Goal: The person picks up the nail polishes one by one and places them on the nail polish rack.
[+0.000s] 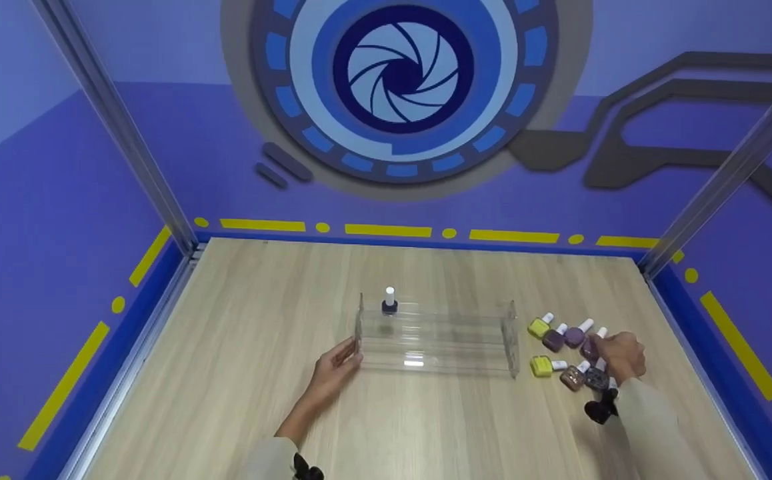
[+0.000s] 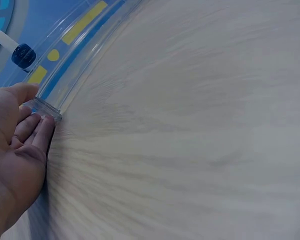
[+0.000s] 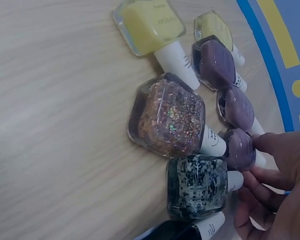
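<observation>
Wooden tabletop (image 1: 259, 300), purple bottle (image 3: 239, 149), pinched in right hand (image 1: 623, 355)

Pale wood-grain tabletop (image 1: 453, 427). Clear stepped display rack (image 1: 436, 341) near middle. Right of rack, white-capped nail-polish bottles (image 1: 554, 340) lying down: two yellow bottles (image 1: 539, 327), purple bottles (image 3: 236, 108), copper-glitter bottle (image 3: 170, 117), black-and-white speckled bottle (image 3: 197, 186), dark bottle (image 3: 175, 230).

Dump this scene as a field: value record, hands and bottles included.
left hand: holds left end of clear acrylic rack
right hand: pinches purple nail polish bottle
on rack: one dark nail polish bottle, upright
lying right of rack: two yellow bottles, two more purple bottles, glitter bottle, black-and-white flecked bottle, dark bottle (cut off in right wrist view)
surface: wood-grain tabletop
</observation>
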### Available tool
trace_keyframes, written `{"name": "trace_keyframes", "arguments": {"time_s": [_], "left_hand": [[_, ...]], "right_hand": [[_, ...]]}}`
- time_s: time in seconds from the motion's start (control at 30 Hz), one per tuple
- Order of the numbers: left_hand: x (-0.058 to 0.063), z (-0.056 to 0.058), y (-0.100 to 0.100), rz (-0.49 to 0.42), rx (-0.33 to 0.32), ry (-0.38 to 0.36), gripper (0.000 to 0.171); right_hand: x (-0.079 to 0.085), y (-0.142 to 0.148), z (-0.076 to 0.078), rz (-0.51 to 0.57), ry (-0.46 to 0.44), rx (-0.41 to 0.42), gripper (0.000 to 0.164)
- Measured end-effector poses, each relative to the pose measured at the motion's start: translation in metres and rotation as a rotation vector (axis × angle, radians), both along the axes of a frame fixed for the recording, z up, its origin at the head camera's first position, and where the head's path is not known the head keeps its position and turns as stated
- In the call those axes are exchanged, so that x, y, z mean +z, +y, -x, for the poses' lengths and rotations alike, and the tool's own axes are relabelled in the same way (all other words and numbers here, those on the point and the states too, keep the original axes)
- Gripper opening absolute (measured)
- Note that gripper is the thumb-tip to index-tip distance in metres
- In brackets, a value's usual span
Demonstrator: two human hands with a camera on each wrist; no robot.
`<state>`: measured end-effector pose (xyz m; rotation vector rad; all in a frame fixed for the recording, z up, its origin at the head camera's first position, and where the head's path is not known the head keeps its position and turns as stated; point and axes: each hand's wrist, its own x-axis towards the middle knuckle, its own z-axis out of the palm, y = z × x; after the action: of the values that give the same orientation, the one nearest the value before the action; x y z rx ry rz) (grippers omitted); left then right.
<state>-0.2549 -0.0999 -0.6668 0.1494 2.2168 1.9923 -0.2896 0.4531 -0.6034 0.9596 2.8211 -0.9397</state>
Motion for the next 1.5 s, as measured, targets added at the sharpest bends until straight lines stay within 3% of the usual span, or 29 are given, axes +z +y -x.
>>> {"name": "trace_keyframes", "arguments": {"time_s": [0.53, 0.77, 1.0, 1.2, 1.5], "left_hand": [[-0.002, -0.001, -0.001, -0.013, -0.01, 0.008, 0.058], [-0.002, -0.001, -0.001, -0.034, -0.021, 0.01, 0.058], [-0.001, 0.0, -0.001, -0.041, -0.022, 0.027, 0.056], [0.0, -0.003, -0.001, -0.045, -0.021, 0.002, 0.058], [-0.003, -0.002, -0.001, -0.048, -0.024, 0.0, 0.059]], "right_hand": [[-0.015, -0.003, -0.004, 0.087, 0.169, -0.05, 0.042], [-0.013, 0.002, -0.011, 0.117, 0.198, -0.043, 0.049], [-0.003, 0.007, -0.016, 0.11, 0.275, -0.008, 0.045], [0.016, 0.006, -0.019, 0.113, 0.33, 0.019, 0.041], [0.041, -0.015, -0.018, 0.107, 0.439, 0.097, 0.034]]}}
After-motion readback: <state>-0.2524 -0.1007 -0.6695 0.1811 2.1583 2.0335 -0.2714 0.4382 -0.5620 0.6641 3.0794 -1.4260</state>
